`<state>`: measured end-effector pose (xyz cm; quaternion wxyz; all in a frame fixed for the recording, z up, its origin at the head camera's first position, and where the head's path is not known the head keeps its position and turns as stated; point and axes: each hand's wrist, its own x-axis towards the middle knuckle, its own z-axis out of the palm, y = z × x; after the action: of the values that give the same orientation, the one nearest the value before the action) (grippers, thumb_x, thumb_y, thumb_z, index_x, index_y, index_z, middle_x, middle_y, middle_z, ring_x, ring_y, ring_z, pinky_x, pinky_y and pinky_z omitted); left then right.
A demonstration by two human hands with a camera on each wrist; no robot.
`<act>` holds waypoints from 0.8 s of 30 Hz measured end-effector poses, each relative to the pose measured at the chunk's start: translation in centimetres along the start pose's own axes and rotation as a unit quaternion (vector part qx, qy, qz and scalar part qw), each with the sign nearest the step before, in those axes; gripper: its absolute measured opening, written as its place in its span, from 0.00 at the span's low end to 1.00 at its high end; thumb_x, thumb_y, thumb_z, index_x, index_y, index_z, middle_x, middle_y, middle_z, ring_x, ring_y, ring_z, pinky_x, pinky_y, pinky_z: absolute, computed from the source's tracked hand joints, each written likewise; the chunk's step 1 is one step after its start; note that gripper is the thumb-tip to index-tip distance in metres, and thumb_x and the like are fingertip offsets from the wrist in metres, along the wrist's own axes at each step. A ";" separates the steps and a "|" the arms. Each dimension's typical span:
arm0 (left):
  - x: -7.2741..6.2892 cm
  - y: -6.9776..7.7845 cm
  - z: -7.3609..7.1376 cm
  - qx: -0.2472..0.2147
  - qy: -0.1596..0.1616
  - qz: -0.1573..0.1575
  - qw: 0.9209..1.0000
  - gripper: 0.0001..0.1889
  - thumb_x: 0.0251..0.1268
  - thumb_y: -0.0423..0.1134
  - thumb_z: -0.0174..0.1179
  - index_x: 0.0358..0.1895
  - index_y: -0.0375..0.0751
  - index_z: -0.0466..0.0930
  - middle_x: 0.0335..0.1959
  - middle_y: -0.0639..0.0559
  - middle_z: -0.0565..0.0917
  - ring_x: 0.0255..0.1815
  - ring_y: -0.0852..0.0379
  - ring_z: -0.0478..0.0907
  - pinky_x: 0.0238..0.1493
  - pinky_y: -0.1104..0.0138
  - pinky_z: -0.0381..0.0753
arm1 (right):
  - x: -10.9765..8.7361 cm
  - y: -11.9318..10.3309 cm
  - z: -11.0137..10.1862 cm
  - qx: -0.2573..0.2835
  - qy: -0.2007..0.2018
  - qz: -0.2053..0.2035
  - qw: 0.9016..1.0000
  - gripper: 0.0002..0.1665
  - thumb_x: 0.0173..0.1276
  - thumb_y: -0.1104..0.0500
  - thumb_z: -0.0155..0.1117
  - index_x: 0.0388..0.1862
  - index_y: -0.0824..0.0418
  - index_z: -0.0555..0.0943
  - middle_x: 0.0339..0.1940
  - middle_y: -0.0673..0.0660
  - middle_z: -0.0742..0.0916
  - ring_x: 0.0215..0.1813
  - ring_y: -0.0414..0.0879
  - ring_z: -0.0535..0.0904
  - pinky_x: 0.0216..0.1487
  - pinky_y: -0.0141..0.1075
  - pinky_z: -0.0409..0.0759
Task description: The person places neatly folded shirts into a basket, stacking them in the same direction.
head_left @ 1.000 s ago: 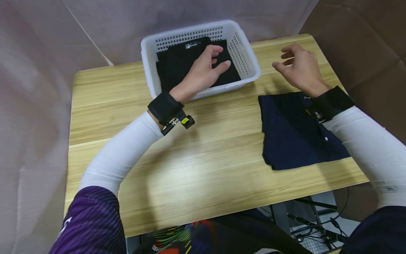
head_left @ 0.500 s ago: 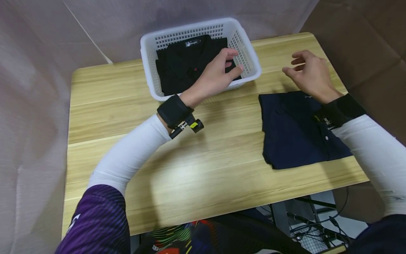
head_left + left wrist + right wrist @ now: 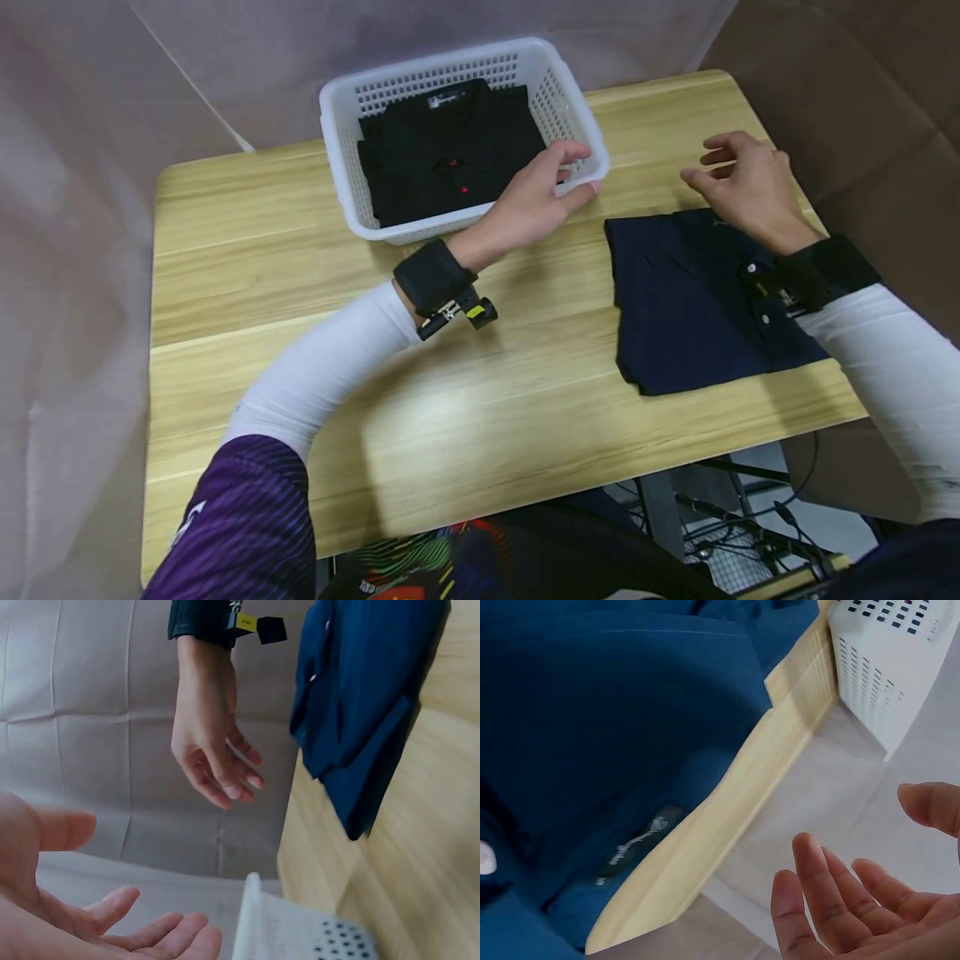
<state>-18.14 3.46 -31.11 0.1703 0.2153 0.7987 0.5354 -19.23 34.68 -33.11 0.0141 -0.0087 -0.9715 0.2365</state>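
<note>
My left hand (image 3: 534, 200) hovers over the front right corner of a white plastic basket (image 3: 336, 158), fingers loosely bent and holding nothing. Inside the basket lies a folded black shirt (image 3: 420, 158) with a collar label and small red marks. To the right, my right hand (image 3: 753, 187) hangs above the far edge of a folded navy shirt (image 3: 675, 308), its fingers relaxed with nothing between them. White buttons show on the navy shirt, and its neck label (image 3: 641, 844) appears in the right wrist view. My right wrist and forearm cover part of that shirt.
The wooden table (image 3: 300, 275) has a grey cloth wall (image 3: 247, 67) behind it and a brown one (image 3: 847, 100) at the right. Cables and a metal frame (image 3: 660, 508) are below the table's front edge.
My left hand has moved right and toward me, from over the black shirt to the basket's corner. My right hand has shifted right and slightly nearer. Both shirts stay where they were.
</note>
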 end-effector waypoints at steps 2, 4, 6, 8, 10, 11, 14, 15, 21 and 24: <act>0.0 -0.2 0.6 0.000 -0.008 -0.002 1.000 0.28 0.83 0.44 0.58 0.78 0.39 0.64 0.80 0.48 0.68 0.79 0.53 0.67 0.72 0.76 0.67 | -0.2 0.3 -0.1 -0.005 -0.004 0.005 1.000 0.37 0.80 0.45 0.61 0.77 0.67 0.71 0.67 0.71 0.83 0.65 0.71 0.80 0.37 0.18 0.62; 0.0 -0.5 1.1 0.000 -0.017 -0.007 1.000 0.28 0.83 0.45 0.57 0.79 0.40 0.64 0.80 0.49 0.68 0.79 0.54 0.66 0.71 0.78 0.65 | -0.4 0.7 -0.1 -0.006 -0.005 0.010 1.000 0.37 0.80 0.45 0.61 0.77 0.67 0.71 0.67 0.71 0.83 0.65 0.71 0.80 0.38 0.18 0.62; 0.0 -0.7 1.7 -0.004 -0.026 -0.013 1.000 0.29 0.84 0.46 0.57 0.79 0.41 0.63 0.81 0.50 0.67 0.80 0.55 0.65 0.72 0.78 0.64 | -0.6 1.1 -0.1 -0.009 -0.005 0.011 1.000 0.37 0.80 0.44 0.61 0.77 0.66 0.71 0.66 0.71 0.83 0.65 0.70 0.81 0.38 0.18 0.63; -0.1 -1.0 2.2 -0.007 -0.031 -0.018 0.999 0.29 0.84 0.46 0.56 0.80 0.41 0.63 0.81 0.50 0.66 0.81 0.55 0.64 0.72 0.78 0.64 | -0.8 1.4 -0.1 -0.005 -0.006 0.010 1.000 0.38 0.80 0.44 0.61 0.77 0.67 0.72 0.66 0.71 0.84 0.65 0.69 0.81 0.38 0.17 0.63; -0.1 -1.3 2.8 -0.018 -0.039 -0.021 0.999 0.29 0.84 0.46 0.55 0.80 0.41 0.62 0.81 0.50 0.65 0.82 0.54 0.62 0.73 0.78 0.63 | -1.1 1.9 0.0 -0.002 -0.006 0.012 1.000 0.38 0.79 0.43 0.62 0.76 0.67 0.72 0.66 0.71 0.84 0.60 0.51 0.87 0.40 0.17 0.65; -0.1 -1.4 3.1 -0.024 -0.044 -0.023 0.998 0.29 0.85 0.46 0.55 0.80 0.41 0.62 0.81 0.50 0.65 0.82 0.54 0.62 0.73 0.77 0.63 | -1.3 2.1 0.0 0.000 -0.006 0.013 1.000 0.38 0.79 0.43 0.62 0.76 0.66 0.73 0.66 0.71 0.84 0.56 0.40 0.87 0.43 0.18 0.66; -0.2 -1.9 3.9 -0.027 -0.054 -0.024 0.998 0.29 0.85 0.46 0.54 0.80 0.41 0.61 0.82 0.49 0.65 0.82 0.52 0.62 0.73 0.77 0.64 | -1.7 2.7 0.0 0.009 -0.005 0.018 1.000 0.38 0.79 0.42 0.62 0.76 0.66 0.73 0.66 0.72 0.84 0.43 0.17 0.74 0.49 0.20 0.69; -0.2 -2.0 4.1 -0.029 -0.056 -0.024 0.998 0.29 0.85 0.46 0.54 0.80 0.41 0.61 0.81 0.49 0.64 0.82 0.51 0.63 0.72 0.76 0.65 | -1.8 2.8 0.1 0.010 -0.005 0.021 1.000 0.38 0.79 0.42 0.62 0.76 0.66 0.73 0.65 0.72 0.84 0.40 0.13 0.67 0.49 0.20 0.69; 0.0 -2.8 5.1 -0.023 -0.056 -0.029 0.998 0.29 0.85 0.46 0.55 0.81 0.41 0.61 0.81 0.49 0.65 0.80 0.49 0.65 0.71 0.73 0.69 | -2.1 3.8 0.4 0.016 0.001 0.025 1.000 0.38 0.79 0.44 0.63 0.76 0.68 0.73 0.64 0.75 0.84 0.38 0.12 0.66 0.53 0.18 0.69; 0.0 -3.2 5.7 -0.020 -0.058 -0.036 0.997 0.30 0.85 0.46 0.55 0.81 0.40 0.61 0.81 0.47 0.64 0.80 0.49 0.65 0.71 0.73 0.69 | -2.3 4.6 0.5 0.018 0.004 0.029 0.999 0.38 0.79 0.45 0.63 0.75 0.69 0.73 0.64 0.76 0.83 0.36 0.10 0.62 0.64 0.25 0.68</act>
<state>-15.74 6.85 -36.16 0.2393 0.2137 0.7837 0.5318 -16.89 38.46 -35.75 0.0110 -0.0375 -0.9663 0.2543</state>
